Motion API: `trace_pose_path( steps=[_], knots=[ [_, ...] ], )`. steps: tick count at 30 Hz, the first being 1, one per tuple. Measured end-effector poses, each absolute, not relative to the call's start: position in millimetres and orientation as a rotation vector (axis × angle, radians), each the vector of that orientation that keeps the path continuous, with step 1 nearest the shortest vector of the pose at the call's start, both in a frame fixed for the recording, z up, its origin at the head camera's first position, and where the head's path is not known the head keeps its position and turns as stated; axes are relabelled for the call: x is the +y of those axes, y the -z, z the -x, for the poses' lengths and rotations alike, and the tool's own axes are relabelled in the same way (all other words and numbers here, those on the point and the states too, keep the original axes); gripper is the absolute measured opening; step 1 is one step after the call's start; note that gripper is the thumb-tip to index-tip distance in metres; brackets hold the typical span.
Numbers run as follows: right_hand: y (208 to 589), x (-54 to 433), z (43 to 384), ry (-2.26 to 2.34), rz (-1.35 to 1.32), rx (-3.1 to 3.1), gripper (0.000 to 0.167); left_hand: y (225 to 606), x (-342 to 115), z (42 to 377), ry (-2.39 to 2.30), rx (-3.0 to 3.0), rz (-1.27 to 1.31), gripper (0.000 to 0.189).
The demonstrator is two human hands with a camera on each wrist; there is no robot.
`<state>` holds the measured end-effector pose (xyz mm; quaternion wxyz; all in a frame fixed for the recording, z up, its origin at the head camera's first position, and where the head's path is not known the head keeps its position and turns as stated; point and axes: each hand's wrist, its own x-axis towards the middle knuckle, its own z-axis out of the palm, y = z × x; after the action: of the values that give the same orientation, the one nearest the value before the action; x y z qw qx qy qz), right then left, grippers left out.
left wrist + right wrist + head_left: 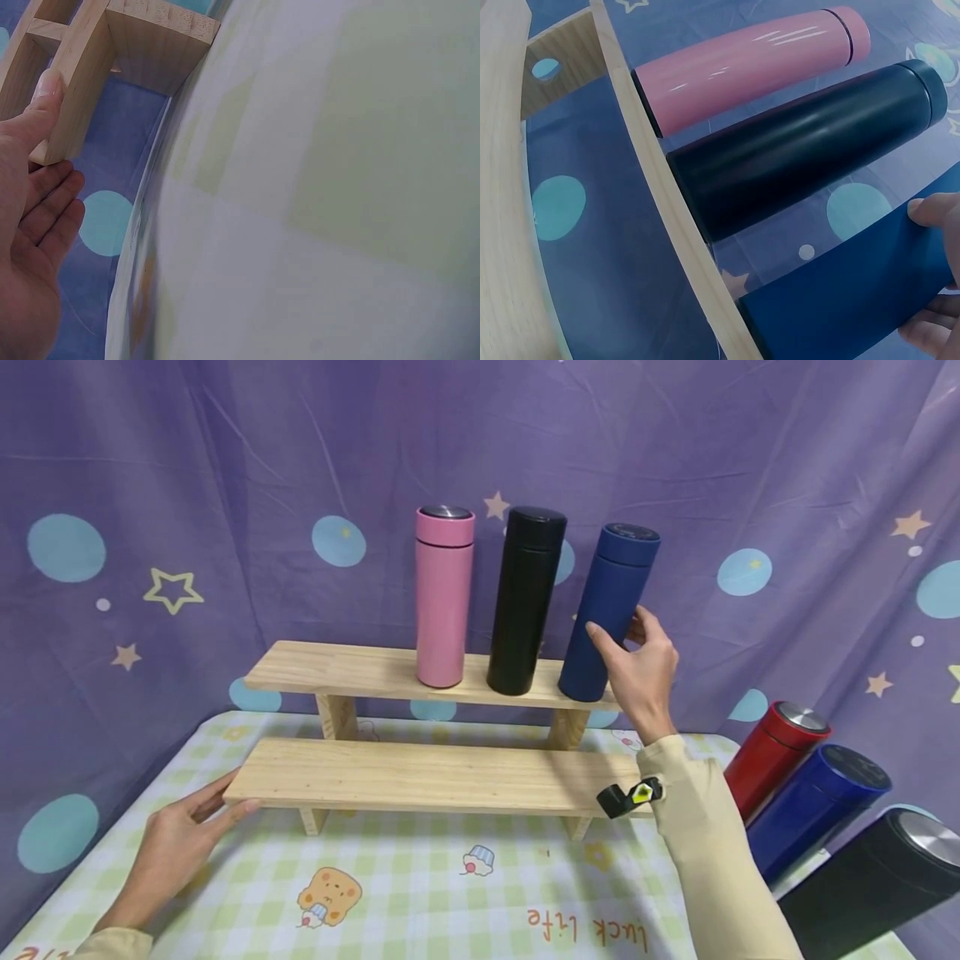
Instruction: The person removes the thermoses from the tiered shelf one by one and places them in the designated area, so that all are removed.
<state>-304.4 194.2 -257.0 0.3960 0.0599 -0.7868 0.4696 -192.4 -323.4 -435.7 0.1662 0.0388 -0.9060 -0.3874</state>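
My right hand (pixel 643 667) grips a navy blue thermos flask (pixel 609 610) around its lower half, thumb on the near side. The flask's base is at the right end of the upper shelf of a two-tier wooden stand (pixel 360 672), and it leans slightly right. Left of it on that shelf stand a black flask (pixel 527 602) and a pink flask (pixel 444 602). At the left end of the lower shelf (pixel 427 777), my left hand (pixel 176 835) holds the board's corner, the thumb (pixel 46 94) on its edge and the other fingers behind it.
Red (pixel 776 756), bright blue (pixel 817 810) and larger black (pixel 877 881) flasks stand at the right side of the table. A green-and-white checked cloth (pixel 405 893) covers the table. Behind the stand hangs a purple curtain (pixel 247 485) with stars and dots.
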Motion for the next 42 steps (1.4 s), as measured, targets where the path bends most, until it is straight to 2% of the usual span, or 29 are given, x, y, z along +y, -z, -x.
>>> trace_pose_path(
  steps=[9, 25, 33, 42],
  knots=[
    [261.5, 196.3, 305.8, -1.143, -0.167, -1.998, 0.061, 435.4, -322.6, 192.1, 1.115, -2.583, -0.102, 0.074],
    [265.9, 200.6, 299.8, -1.112, -0.162, -2.112, 0.072, 434.1, -323.3, 192.2, 1.122, -2.604, -0.140, 0.077],
    [280.3, 210.9, 286.3, -1.132, -0.194, -2.173, 0.080, 434.0, -324.0, 191.3, 1.119, -2.610, -0.140, 0.076],
    [303.2, 220.2, 263.1, -1.159, -0.250, -2.238, 0.079, 434.7, -324.5, 192.1, 1.120, -2.604, -0.138, 0.076]
  ],
)
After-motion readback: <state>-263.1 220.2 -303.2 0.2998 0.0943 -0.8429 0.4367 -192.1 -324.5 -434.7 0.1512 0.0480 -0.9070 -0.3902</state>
